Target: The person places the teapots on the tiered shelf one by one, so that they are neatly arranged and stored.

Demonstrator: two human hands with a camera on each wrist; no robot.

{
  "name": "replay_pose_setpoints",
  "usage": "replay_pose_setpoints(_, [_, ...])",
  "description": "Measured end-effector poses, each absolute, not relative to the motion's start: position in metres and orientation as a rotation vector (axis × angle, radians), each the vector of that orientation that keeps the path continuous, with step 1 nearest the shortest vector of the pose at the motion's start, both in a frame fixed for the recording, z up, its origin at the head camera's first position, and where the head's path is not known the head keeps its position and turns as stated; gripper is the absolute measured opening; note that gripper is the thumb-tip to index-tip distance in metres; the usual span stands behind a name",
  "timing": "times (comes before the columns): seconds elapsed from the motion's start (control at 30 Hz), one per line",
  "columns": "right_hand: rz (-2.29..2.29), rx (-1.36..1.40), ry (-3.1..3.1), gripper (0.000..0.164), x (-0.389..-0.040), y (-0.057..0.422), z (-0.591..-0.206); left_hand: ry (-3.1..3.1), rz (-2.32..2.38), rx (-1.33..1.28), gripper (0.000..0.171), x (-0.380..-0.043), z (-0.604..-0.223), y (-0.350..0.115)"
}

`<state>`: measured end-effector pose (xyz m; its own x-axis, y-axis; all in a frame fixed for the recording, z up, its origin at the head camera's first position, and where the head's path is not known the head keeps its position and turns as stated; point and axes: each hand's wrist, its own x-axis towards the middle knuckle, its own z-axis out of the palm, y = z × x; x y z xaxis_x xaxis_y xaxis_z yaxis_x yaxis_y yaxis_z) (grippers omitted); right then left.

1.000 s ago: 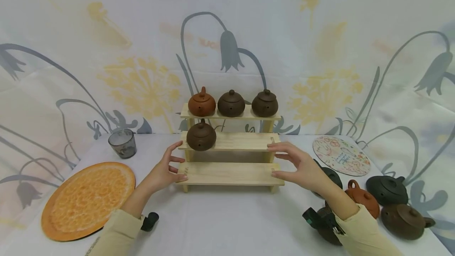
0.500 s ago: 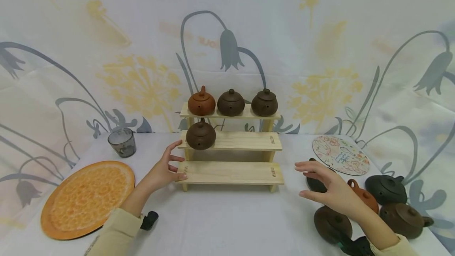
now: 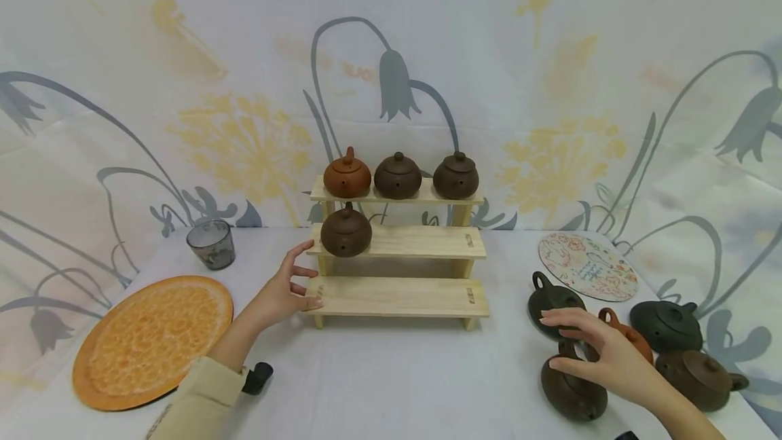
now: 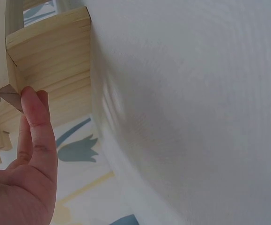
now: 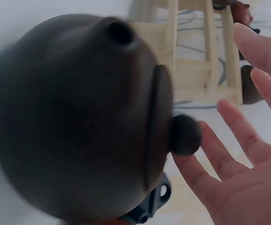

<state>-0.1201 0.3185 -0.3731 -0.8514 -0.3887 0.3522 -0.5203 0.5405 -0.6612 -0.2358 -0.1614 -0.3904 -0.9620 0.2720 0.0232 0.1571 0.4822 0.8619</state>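
A three-step wooden display stand [image 3: 397,296] faces me. My left hand [image 3: 277,301] holds its left end, and in the left wrist view the fingertips grip the end of a board [image 4: 4,70]. My right hand [image 3: 611,358], fingers spread and holding nothing, hovers over a dark brown teapot [image 3: 574,396]. In the right wrist view that teapot [image 5: 79,122] looms large, its lid knob [image 5: 186,135] close to my fingers. A dark teapot [image 3: 546,301] with a loop handle stands just behind. On the stand's middle step, at the left, sits a brown teapot [image 3: 345,233].
The top step carries a reddish teapot [image 3: 347,178] and two brown ones. At right are an orange-brown teapot [image 3: 632,341], a black one [image 3: 666,326], another brown one [image 3: 696,380] and a patterned round mat [image 3: 588,267]. A pizza-like mat [image 3: 153,345] and glass [image 3: 210,244] lie left.
My right hand has left the stand's right end and moved right and down, over the teapots. The left hand keeps its place on the stand.
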Motion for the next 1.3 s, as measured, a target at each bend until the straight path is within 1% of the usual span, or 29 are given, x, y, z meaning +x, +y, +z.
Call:
replay_pose_setpoints(0.3, [1.205,0.726,-2.635,0.052,-0.11,0.331,-0.386,2.601,1.502,0.366,0.098,-0.236,-0.389,-0.162])
replay_pose_setpoints(0.53, [1.109,0.636,-2.714,0.052,-0.104,0.339,-0.391,2.59,1.497,0.355,0.099,-0.235,-0.39,-0.162])
replay_pose_setpoints(0.77, [1.077,0.561,-2.782,0.067,-0.106,0.345,-0.395,2.586,1.514,0.374,0.098,-0.237,-0.388,-0.162])
replay_pose_setpoints(0.9, [1.098,0.554,-2.923,0.071,-0.107,0.35,-0.394,2.587,1.515,0.373,0.098,-0.238,-0.388,-0.162])
replay_pose_setpoints(1.03, [1.165,0.609,-3.038,0.077,-0.106,0.356,-0.396,2.584,1.516,0.363,0.098,-0.238,-0.389,-0.162])
replay_pose_setpoints(1.17, [1.138,0.804,-3.011,0.084,-0.104,0.359,-0.404,2.583,1.517,0.369,0.098,-0.237,-0.389,-0.162])
replay_pose_setpoints(1.23, [1.063,0.889,-2.95,0.085,-0.103,0.358,-0.408,2.576,1.516,0.376,0.098,-0.236,-0.389,-0.163])
replay_pose_setpoints(1.3, [1.039,0.906,-2.902,0.082,-0.104,0.354,-0.409,2.574,1.519,0.376,0.098,-0.236,-0.389,-0.162])
